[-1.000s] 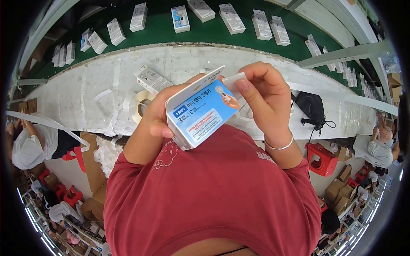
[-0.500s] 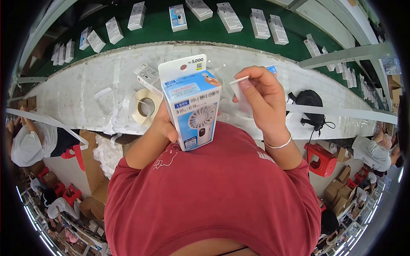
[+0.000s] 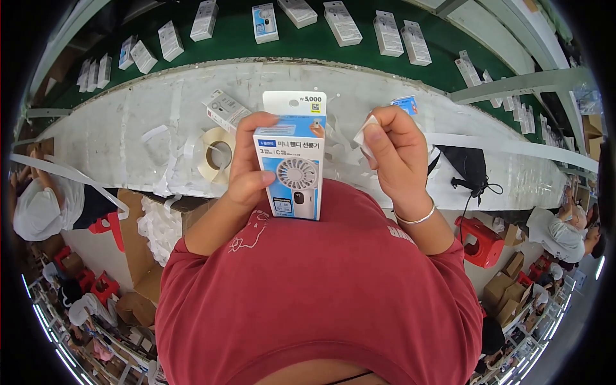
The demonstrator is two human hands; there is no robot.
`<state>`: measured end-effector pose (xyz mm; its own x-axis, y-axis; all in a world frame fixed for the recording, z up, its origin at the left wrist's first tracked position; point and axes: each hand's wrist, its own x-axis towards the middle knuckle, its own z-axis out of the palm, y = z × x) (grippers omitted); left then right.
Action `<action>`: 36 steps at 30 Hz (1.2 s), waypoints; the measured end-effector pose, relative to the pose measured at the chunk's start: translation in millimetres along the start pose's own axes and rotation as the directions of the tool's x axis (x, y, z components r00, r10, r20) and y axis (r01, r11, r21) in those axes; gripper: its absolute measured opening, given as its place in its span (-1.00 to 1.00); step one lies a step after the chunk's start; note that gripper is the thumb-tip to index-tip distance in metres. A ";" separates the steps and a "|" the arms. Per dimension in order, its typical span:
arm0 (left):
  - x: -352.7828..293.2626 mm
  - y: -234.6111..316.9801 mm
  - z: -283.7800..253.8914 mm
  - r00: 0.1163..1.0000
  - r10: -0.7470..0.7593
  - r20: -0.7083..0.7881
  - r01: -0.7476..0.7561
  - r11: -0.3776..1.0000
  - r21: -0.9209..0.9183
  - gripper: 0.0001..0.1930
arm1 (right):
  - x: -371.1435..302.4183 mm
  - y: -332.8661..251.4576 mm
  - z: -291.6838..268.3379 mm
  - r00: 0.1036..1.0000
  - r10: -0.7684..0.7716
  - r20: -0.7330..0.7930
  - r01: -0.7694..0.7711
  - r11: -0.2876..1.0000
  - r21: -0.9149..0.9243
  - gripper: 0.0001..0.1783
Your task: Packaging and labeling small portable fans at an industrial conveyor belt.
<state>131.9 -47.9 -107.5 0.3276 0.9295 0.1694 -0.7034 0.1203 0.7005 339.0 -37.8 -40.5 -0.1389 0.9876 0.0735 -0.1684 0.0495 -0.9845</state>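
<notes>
My left hand (image 3: 246,168) grips a blue-and-white handheld fan box (image 3: 292,170) by its left side, fingers at the upper edge and thumb across the front. The box stands upright against my red shirt, its printed fan picture toward me and its white hang tab up. To its right, apart from the box, my right hand (image 3: 399,151) is closed in a pinch on a small white piece (image 3: 366,136), thin like paper or cloth. Left of my left hand, a roll of white tape (image 3: 206,156) lies on the pale worktable (image 3: 128,138).
Another fan box (image 3: 224,110) lies behind the roll, near loose white strips. A black pouch (image 3: 463,165) with a cord is at the right. Beyond the table, several boxes stand on a green conveyor belt (image 3: 308,40). An open carton (image 3: 136,250) sits left, a red stool (image 3: 481,242) right.
The fan box has turned so its front faces me more squarely. My left hand has shifted up its side. The white piece in my right hand has tilted and looks more crumpled.
</notes>
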 end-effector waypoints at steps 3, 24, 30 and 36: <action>-9.1 -3.1 3.1 0.998 0.058 -0.015 -0.051 0.955 0.292 -0.22 | -5.7 -3.0 -2.4 0.992 0.125 0.033 -0.123 0.990 -0.073 -0.96; 42.0 -17.9 15.4 0.876 0.321 0.360 -0.422 0.871 0.251 -0.57 | -3.9 -19.4 -21.0 0.876 0.408 0.257 -0.479 0.791 0.380 -0.90; 50.1 -27.4 16.4 0.866 0.347 0.359 -0.440 0.870 0.222 -0.57 | 0.4 -16.7 -29.8 0.873 0.413 0.259 -0.485 0.796 0.363 -0.90; 55.3 -31.2 13.7 0.860 0.346 0.376 -0.453 0.856 0.250 -0.57 | 3.8 -15.6 -33.6 0.866 0.436 0.247 -0.500 0.782 0.372 -0.90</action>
<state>180.6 -5.0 -110.4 0.2757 0.7094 0.6487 -0.5929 -0.4056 0.6956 373.8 -29.8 -30.3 -0.4342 0.8397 -0.3261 -0.4249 -0.5101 -0.7478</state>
